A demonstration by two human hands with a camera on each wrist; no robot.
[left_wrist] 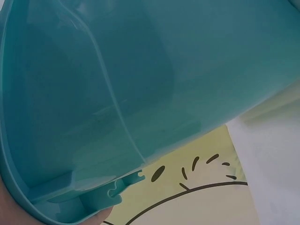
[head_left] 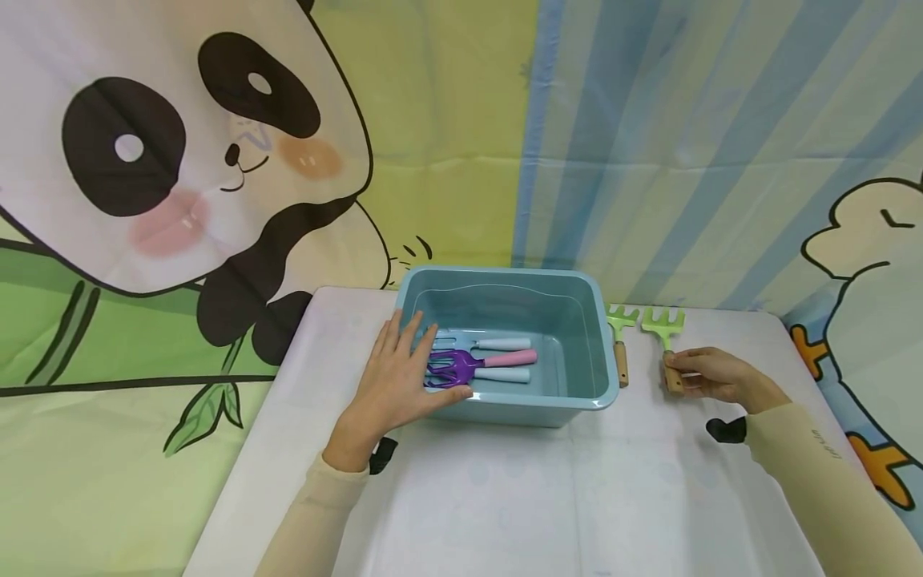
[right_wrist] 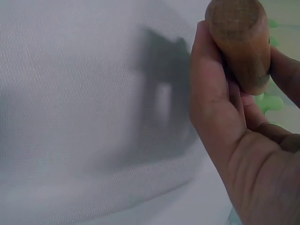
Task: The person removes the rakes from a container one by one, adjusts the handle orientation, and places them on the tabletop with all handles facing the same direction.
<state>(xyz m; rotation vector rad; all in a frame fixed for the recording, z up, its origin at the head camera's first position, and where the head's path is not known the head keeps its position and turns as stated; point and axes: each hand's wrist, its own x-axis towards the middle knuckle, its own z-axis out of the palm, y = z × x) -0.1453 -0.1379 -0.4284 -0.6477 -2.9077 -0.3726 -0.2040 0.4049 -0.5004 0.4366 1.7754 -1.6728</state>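
Note:
My right hand [head_left: 710, 375] holds a small green hand rake [head_left: 663, 324] by its wooden handle [right_wrist: 243, 47], just right of the other rake. Against the left end of the blue plastic tub [head_left: 505, 413] lies my left hand [head_left: 392, 381], fingers spread and thumb along the front rim. Inside the tub lie a purple garden tool with a pink handle [head_left: 508, 358] and tools with light blue handles [head_left: 505, 375]. My left hand hides part of their heads. In the left wrist view the tub wall [left_wrist: 140, 84] covers most of the picture.
A second green rake [head_left: 621, 353] with a wooden handle lies beside the tub's right wall. The white-covered table [head_left: 490, 505] ends at a printed cloth backdrop [head_left: 447, 144] showing a panda. In the right wrist view a shadow falls on the tablecloth [right_wrist: 70, 93].

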